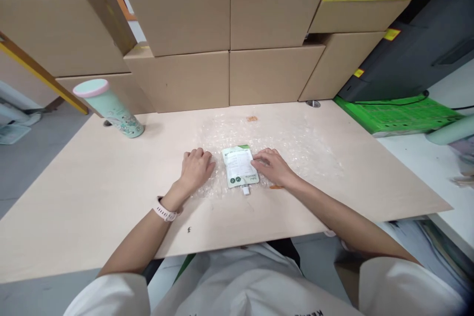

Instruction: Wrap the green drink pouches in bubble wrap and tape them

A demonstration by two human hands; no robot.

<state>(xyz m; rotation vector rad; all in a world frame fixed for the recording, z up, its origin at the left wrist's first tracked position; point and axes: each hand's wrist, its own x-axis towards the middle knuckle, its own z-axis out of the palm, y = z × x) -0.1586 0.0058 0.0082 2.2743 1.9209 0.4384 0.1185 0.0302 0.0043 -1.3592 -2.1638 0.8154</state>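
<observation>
A white and green spouted pouch [241, 167] lies flat on a sheet of clear bubble wrap [296, 150], its white cap pointing towards me. To its left, my left hand [197, 170] rests with curled fingers closed on the wrap's left part; a gap separates it from the pouch. My right hand [273, 165] lies over the wrap with fingers stretched out, and its fingertips touch the pouch's right edge. Beneath everything is the pale wooden table [122, 207].
A mint tumbler with a pink lid [111, 108] stands at the table's back left. Stacked cardboard boxes [185, 81] wall off the back. On the right are a green plastic crate [400, 114] and a dark grey case [414, 54].
</observation>
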